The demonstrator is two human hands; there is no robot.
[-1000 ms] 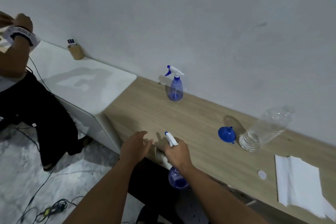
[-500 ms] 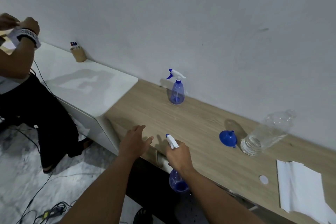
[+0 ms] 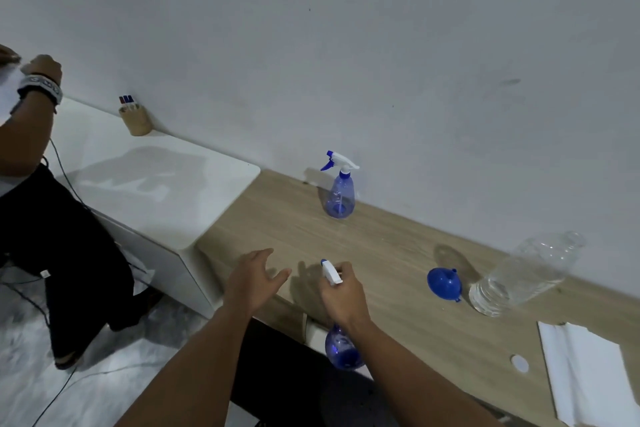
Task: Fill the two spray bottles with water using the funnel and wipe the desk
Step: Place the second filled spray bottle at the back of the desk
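Little had moved: our right hand (image 3: 341, 295) still gripped the near spray bottle (image 3: 343, 352) by its head at the table (image 3: 398, 253) edge, our left hand (image 3: 254, 282) open beside it. We judged unscrewing came next; the funnel (image 3: 445, 284) lay nearby.

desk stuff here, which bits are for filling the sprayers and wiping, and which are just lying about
For the job: held spray bottle, second spray bottle, funnel, water bottle, paper towel, white cap.

Lying about: pen cup, floor cables.
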